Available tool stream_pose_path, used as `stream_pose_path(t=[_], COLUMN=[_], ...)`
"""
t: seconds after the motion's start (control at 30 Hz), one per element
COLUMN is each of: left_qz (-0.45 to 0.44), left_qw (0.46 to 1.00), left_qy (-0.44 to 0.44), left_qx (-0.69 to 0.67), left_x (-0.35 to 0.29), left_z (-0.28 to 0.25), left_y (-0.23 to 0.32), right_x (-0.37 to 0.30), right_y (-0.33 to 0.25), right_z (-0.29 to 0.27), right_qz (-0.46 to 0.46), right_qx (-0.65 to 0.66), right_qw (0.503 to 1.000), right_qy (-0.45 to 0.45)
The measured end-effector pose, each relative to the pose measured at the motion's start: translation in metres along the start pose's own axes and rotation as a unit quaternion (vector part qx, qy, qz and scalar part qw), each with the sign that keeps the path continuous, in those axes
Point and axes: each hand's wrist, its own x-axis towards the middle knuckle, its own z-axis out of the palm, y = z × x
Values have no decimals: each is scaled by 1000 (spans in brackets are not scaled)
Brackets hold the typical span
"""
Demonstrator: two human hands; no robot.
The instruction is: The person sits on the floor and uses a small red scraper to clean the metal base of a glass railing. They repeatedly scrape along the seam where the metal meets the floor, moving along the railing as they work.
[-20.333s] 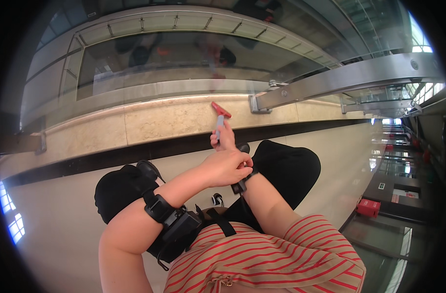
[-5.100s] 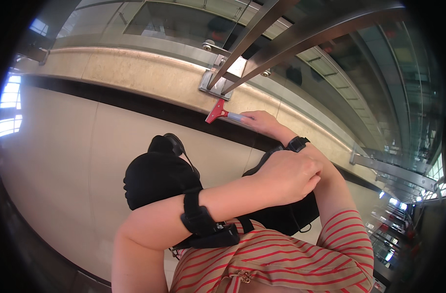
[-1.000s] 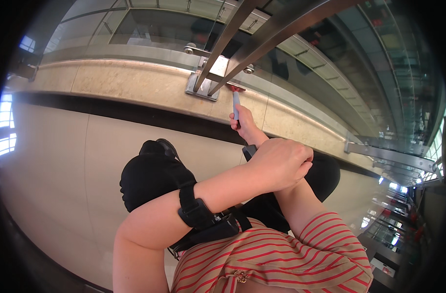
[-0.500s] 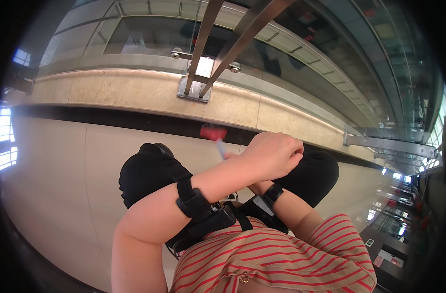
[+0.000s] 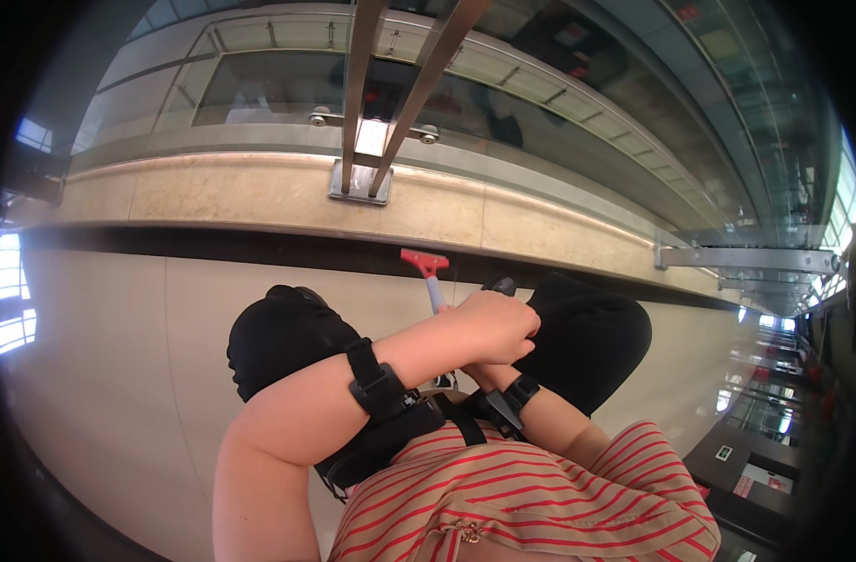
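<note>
My left forearm crosses in front of my right one. My left hand [image 5: 505, 326] is closed, its fingers curled down and under; whatever they hold, if anything, is hidden. Behind it, my right hand [image 5: 444, 308] is mostly covered, with only a bit of the fingers showing at the handle of a scraper [image 5: 433, 288]. That scraper has a wide red head and a pale grey handle, and my right hand grips it. Its head points away from me, over the dark strip at the foot of the stone ledge.
A beige stone ledge [image 5: 250, 192] runs across ahead, with a dark strip [image 5: 287, 258] along its foot. On it stands a twin-bar metal post [image 5: 360, 183] beside glass panels. Pale floor tiles [image 5: 109, 356] lie below; my black-clad knees [image 5: 292, 342] flank my arms.
My left hand has shifted left and slightly toward me. The scraper, blurred before, is now sharp, with its head a little farther right and its handle more upright.
</note>
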Motion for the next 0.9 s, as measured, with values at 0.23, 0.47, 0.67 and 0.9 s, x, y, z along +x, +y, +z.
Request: stream_pose_path(t=[0.23,0.47,0.67,0.9], left_qz=[26,24,-5,11], left_qw=[998,999,999,993], left_qy=[11,36,21,90], left_qx=[53,6,32,76], left_x=[-1,-2,1,8], left_z=[1,0,-11,-22], left_y=[2,-2,-8,-21], right_x=[29,90,113,34], right_y=[-57,-108,-131,6], right_z=[6,5,-13,-13], right_qz=[-68,-95,-37,32], right_qx=[-4,-35,-42,-90], right_qw=[992,986,993,995], right_qy=[102,135,104,-42])
